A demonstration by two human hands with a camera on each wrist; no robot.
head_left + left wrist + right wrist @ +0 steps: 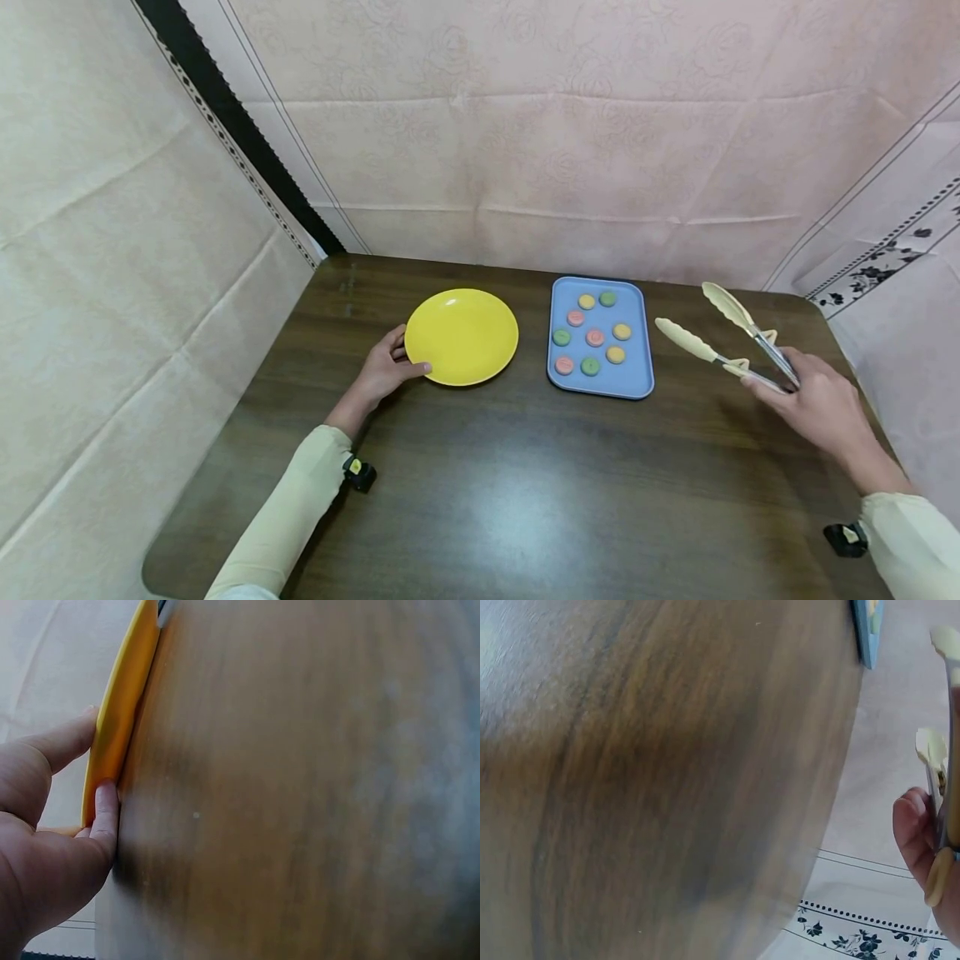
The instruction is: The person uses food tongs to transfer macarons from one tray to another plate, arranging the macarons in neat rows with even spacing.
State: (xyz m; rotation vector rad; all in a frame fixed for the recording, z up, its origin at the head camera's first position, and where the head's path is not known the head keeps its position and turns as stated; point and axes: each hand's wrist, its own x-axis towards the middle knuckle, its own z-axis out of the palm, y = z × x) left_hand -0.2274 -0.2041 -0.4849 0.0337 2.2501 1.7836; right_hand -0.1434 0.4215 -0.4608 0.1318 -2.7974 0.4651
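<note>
1. Nine small discs (595, 337), three each of pink, green and yellow, lie on the blue tray (630, 381); they sit apart from one another, a spacing that probably makes each easy to get at singly.
2. The tray rests toward the far side of the dark wooden table (510, 467), its raised rim likely there to stop the discs from sliding off.
3. To the left of the tray, with a gap of bare wood between, is the yellow plate (461, 333). Nothing lies on it.
4. The left hand (384, 368) grasps the plate by its near left edge, thumb over the rim, presumably to steady it while leaving the middle uncovered. Whether that edge is slightly raised, I cannot tell.
5. On the right, the right hand (817, 400) is closed around the handles of the tongs (772, 350), holding them above the table, right of the tray and touching nothing else.
6. The two cream tips (684, 340) stand spread, one farther away than the other; a light hold near the handle end seems to let them spring apart. They point left and far, the nearer one just beside the tray.
</note>
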